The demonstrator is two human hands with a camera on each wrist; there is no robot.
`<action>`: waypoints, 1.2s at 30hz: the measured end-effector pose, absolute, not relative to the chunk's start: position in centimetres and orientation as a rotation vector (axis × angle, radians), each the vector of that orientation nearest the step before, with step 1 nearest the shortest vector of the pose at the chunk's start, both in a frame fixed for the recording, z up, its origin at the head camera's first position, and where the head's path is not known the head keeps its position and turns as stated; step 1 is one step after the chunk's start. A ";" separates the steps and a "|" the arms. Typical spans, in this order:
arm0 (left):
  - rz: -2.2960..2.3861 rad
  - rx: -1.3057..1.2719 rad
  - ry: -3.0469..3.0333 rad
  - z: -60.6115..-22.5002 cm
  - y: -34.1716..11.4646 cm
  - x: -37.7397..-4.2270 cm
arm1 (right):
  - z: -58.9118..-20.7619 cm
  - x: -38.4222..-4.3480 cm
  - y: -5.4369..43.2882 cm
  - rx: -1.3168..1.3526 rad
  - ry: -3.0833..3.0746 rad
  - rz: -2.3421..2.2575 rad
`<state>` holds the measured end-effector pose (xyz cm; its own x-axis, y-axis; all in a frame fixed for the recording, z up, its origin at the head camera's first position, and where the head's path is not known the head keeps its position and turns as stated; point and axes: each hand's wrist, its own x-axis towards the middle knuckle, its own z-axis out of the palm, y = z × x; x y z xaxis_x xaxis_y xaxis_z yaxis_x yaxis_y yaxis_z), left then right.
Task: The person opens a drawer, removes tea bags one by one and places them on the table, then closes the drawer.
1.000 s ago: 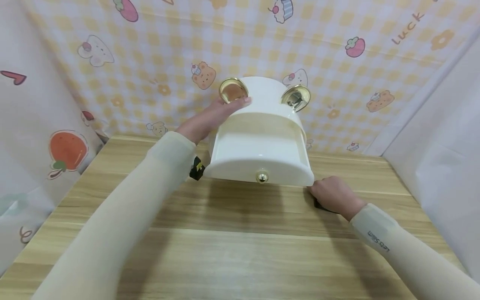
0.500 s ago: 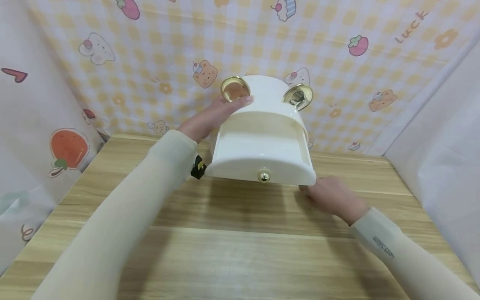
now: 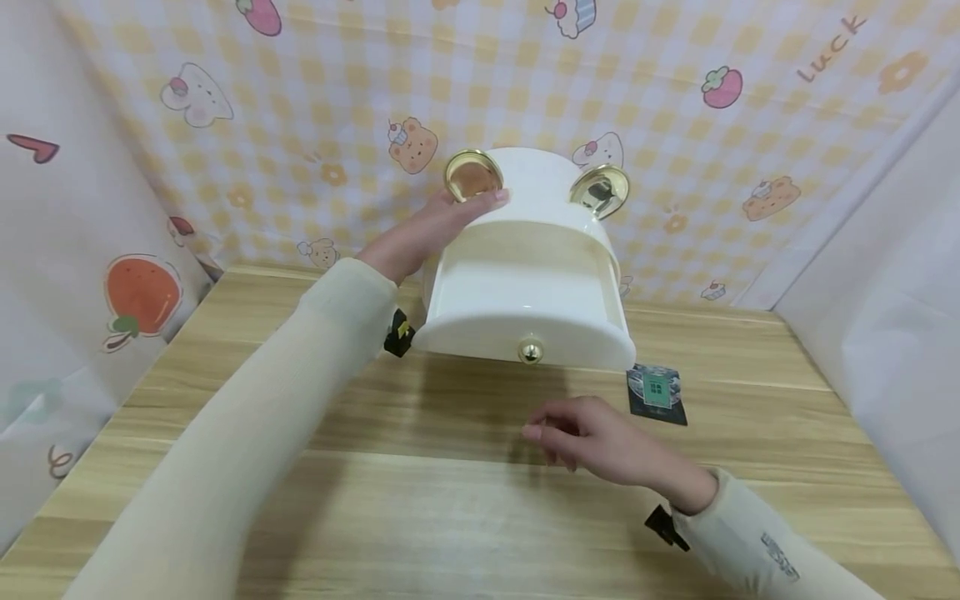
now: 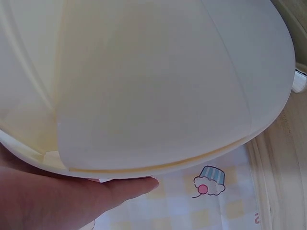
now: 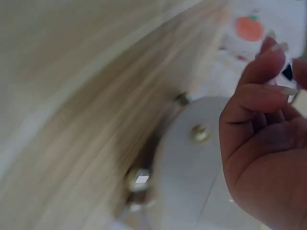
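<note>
A white drawer box (image 3: 536, 179) with two gold ear-like discs stands against the back cloth. Its drawer (image 3: 480, 337) is pulled out, and the round gold knob (image 3: 530, 351) faces front; nothing shows inside. My left hand (image 3: 427, 233) holds the box at its upper left, thumb lying over the top beside the left gold disc (image 3: 472, 175), other fingers hidden. In the left wrist view, the thumb (image 4: 129, 189) runs along the white rim. My right hand (image 3: 592, 437) hovers over the table in front of the drawer, fingers loosely curled around nothing.
A small dark packet (image 3: 657, 394) with a green label lies flat on the wooden table (image 3: 420, 525), just right of the drawer's front corner. Printed cloth (image 3: 337, 108) hangs close behind the box, and white cloth (image 3: 907, 275) borders the table's right side.
My right hand has come away from beside the drawer's right corner, leftward and towards me, and its fingers have loosened. The dark packet now shows there. My left hand stays on the box.
</note>
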<state>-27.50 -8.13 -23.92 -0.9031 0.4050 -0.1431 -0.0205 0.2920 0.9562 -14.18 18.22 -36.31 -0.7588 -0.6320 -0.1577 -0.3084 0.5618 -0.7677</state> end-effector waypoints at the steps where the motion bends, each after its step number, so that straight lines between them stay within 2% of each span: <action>1: 1.644 0.344 2.206 -24.0 -8.1 -27.6 | -36.1 -13.9 18.0 -0.739 2.342 -1.116; 14: 1.629 0.304 2.247 -25.5 -8.4 -29.3 | -32.9 -12.3 15.5 -0.553 1.802 -1.771; 26: 1.661 0.376 2.207 -23.8 -8.2 -27.3 | -32.3 -12.7 14.2 -0.499 1.637 -1.969; 36: 1.711 0.344 2.166 -24.5 -8.1 -28.0 | -32.6 -13.0 13.8 -0.477 1.681 -2.014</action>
<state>-27.97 -8.08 -24.46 -0.9061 0.4035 -0.1274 -0.0305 0.2380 0.9708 -12.99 13.77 -32.61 -0.8289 -0.5584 -0.0333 0.1325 -0.1383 -0.9815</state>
